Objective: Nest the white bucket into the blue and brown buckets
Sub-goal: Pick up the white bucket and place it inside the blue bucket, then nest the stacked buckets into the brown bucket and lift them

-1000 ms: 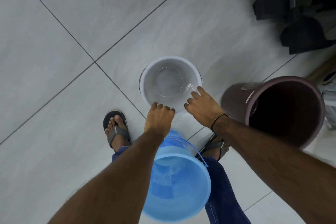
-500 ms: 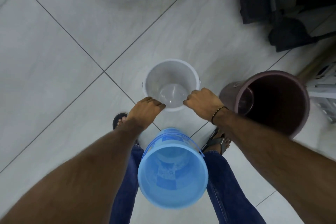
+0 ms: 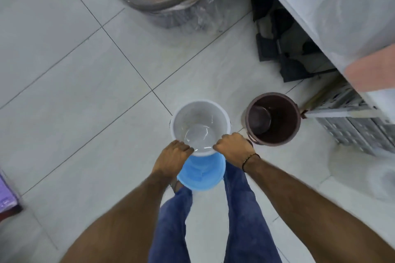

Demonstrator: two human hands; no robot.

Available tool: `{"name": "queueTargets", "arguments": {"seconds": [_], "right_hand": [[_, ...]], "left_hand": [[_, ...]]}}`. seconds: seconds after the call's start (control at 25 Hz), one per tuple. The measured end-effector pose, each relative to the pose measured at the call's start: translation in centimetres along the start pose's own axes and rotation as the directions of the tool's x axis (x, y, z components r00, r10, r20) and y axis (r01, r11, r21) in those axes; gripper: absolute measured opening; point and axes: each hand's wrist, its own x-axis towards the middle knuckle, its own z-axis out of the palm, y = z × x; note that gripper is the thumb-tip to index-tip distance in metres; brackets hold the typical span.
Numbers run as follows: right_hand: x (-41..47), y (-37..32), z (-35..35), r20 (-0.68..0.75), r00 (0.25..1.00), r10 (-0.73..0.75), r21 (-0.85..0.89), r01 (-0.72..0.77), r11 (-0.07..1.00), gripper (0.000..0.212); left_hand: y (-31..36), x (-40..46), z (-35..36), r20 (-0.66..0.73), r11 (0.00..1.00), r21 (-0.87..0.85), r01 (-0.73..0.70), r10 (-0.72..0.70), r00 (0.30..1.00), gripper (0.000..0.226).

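Note:
The white bucket (image 3: 198,121) is upright at the centre of the view, and both my hands grip its near rim. My left hand (image 3: 172,158) holds the rim's left part and my right hand (image 3: 233,147) holds the right part. The white bucket's near edge overlaps the blue bucket (image 3: 203,175), which stands between my legs with its far rim hidden. To the right, apart from both, the brown bucket (image 3: 275,117) stands upright on the tiled floor. I cannot tell whether the white bucket touches the floor.
A large grey bin (image 3: 162,0) holding a pink item stands at the top. A white counter (image 3: 333,13) runs along the right, with black objects (image 3: 282,49) and grey crates (image 3: 359,126) under it. A purple thing (image 3: 6,196) lies at the left edge.
Both hands closed on the white bucket's near rim and drew it toward me, so it now overlaps the blue bucket. The camera rose and tilted, showing the bin and counter.

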Motion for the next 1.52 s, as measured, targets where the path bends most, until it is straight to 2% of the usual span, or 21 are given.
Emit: {"name": "queueTargets", "arguments": {"seconds": [0.12, 0.28, 0.44, 0.64, 0.76, 0.8, 0.84, 0.88, 0.92, 0.96, 1.0, 1.04, 1.08, 1.12, 1.16, 1.24, 1.28, 1.32, 1.44, 1.52], "right_hand": [[-3.5, -4.8, 1.7, 0.054, 0.998, 0.014, -0.013, -0.013, 1.000, 0.026], [-3.5, -10.3, 8.7, 0.149, 0.989, 0.015, -0.002, -0.015, 1.000, 0.027], [0.6, -12.6, 19.2, 0.229, 0.971, 0.062, 0.028, -0.070, 0.997, 0.024], [5.7, -13.0, 28.8, 0.297, 0.952, 0.075, -0.034, -0.068, 0.997, 0.018], [6.0, -13.1, 31.1, 0.248, 0.961, 0.124, 0.037, -0.137, 0.990, 0.017], [5.9, -13.0, 31.3, 0.197, 0.964, 0.177, 0.096, -0.199, 0.975, 0.018], [5.7, -12.8, 31.3, 0.142, 0.953, 0.267, 0.166, -0.289, 0.943, 0.018], [5.5, -12.6, 31.0, 0.077, 0.916, 0.393, 0.260, -0.399, 0.879, 0.019], [5.4, -12.3, 30.5, 0.019, 0.838, 0.545, 0.365, -0.513, 0.777, 0.023], [5.6, -11.7, 30.3, 0.006, 0.720, 0.694, 0.480, -0.611, 0.630, 0.032], [6.0, -10.9, 30.3, 0.090, 0.585, 0.806, 0.605, -0.675, 0.423, 0.045], [6.6, -9.8, 30.4, 0.254, 0.465, 0.848, 0.702, -0.692, 0.170, 0.058], [7.4, -8.5, 30.8, 0.437, 0.401, 0.805, 0.736, -0.674, -0.063, 0.067], [8.3, -7.2, 31.5, 0.573, 0.396, 0.717, 0.726, -0.652, -0.220, 0.068], [9.0, -6.3, 32.0, 0.636, 0.429, 0.642, 0.714, -0.643, -0.278, 0.061], [9.9, -5.6, 32.7, 0.600, 0.496, 0.628, 0.739, -0.644, -0.198, 0.043], [10.0, -5.6, 32.8, 0.565, 0.505, 0.653, 0.750, -0.643, -0.152, 0.039], [9.9, -5.5, 32.5, 0.543, 0.504, 0.672, 0.763, -0.631, -0.143, 0.037], [8.3, -5.5, 29.4, 0.560, 0.492, 0.667, 0.781, -0.583, -0.225, 0.037], [6.3, -5.3, 25.5, 0.565, 0.488, 0.665, 0.792, -0.545, -0.274, 0.036]], "left_hand": [[1.3, -4.6, 3.8, 0.080, 0.999, -0.036, 0.008, -0.005, 0.997, 0.040], [1.2, -6.9, 12.5, 0.119, 0.999, -0.023, -0.043, 0.046, 0.992, 0.024], [0.5, -5.1, 23.2, 0.141, 0.997, -0.072, -0.010, 0.020, 0.990, 0.025], [-1.0, -1.0, 32.7, 0.195, 1.000, -0.017, 0.022, -0.019, 0.981, 0.023], [-1.0, -0.9, 34.4, 0.131, 0.985, -0.162, 0.053, -0.032, 0.991, 0.023], [-1.0, -1.1, 34.1, 0.065, 0.968, -0.229, 0.102, -0.089, 0.994, 0.021], [-1.0, -1.2, 33.8, -0.021, 0.934, -0.305, 0.188, -0.204, 0.979, 0.019], [-1.2, -1.1, 33.4, -0.085, 0.861, -0.395, 0.320, -0.382, 0.920, 0.021], [-1.4, -0.8, 32.9, -0.082, 0.725, -0.506, 0.467, -0.580, 0.811, 0.030], [-2.0, -0.3, 32.4, 0.033, 0.495, -0.643, 0.584, -0.744, 0.668, 0.042], [-2.7, 0.5, 32.0, 0.249, 0.169, -0.761, 0.627, -0.816, 0.522, 0.051], [-3.6, 1.4, 31.8, 0.497, -0.182, -0.786, 0.591, -0.754, 0.429, 0.052], [-4.4, 2.1, 31.9, 0.677, -0.427, -0.720, 0.547, -0.604, 0.420, 0.045], [-5.0, 2.6, 32.2, 0.754, -0.513, -0.655, 0.554, -0.489, 0.439, 0.037], [-5.3, 2.7, 32.4, 0.766, -0.503, -0.642, 0.579, -0.445, 0.463, 0.031], [-5.6, 2.7, 33.1, 0.721, -0.446, -0.691, 0.568, -0.473, 0.506, 0.022], [-5.6, 2.7, 33.1, 0.706, -0.438, -0.707, 0.556, -0.494, 0.508, 0.023], [-5.6, 2.6, 32.8, 0.692, -0.428, -0.718, 0.549, -0.523, 0.497, 0.028], [-5.8, 1.9, 29.5, 0.654, -0.414, -0.747, 0.521, -0.597, 0.464, 0.056], [-5.9, 1.1, 24.9, 0.595, -0.356, -0.794, 0.494, -0.621, 0.510, 0.061]]}}
